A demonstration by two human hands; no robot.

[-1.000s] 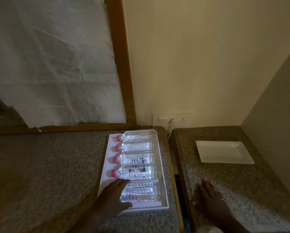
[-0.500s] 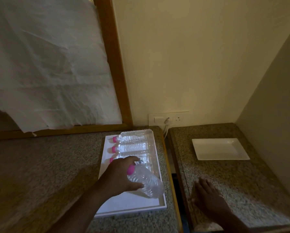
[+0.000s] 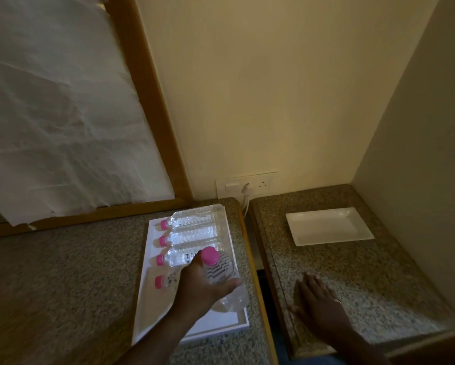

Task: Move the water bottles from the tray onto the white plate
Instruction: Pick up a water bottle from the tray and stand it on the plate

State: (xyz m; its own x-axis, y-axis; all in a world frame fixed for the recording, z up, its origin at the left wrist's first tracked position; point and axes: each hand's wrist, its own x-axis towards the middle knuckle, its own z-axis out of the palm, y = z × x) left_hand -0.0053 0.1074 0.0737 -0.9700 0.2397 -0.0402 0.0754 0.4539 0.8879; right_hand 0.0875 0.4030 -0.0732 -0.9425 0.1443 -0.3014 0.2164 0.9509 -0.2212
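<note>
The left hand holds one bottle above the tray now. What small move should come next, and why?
Probably carry the held water bottle rightward across the gap toward the white plate. The left hand has it in its grip, lifted off the tray; the plate is bare, and the right hand lies flat on the right counter, short of the plate.

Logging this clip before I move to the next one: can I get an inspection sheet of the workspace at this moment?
Surface: two speckled stone counters with a gap between them.
Job's things: white tray on the left counter, four bottles lying in it; a fifth, the held bottle, lifted above it; plate on the right counter, bare.
Clutter: nothing seen.
Grippers: left hand grips the held bottle; right hand flat on the right counter.
Cables: white cable plugged into the socket, dropping into the gap.
Surroundings: cream walls, paper-covered wooden frame.
</note>
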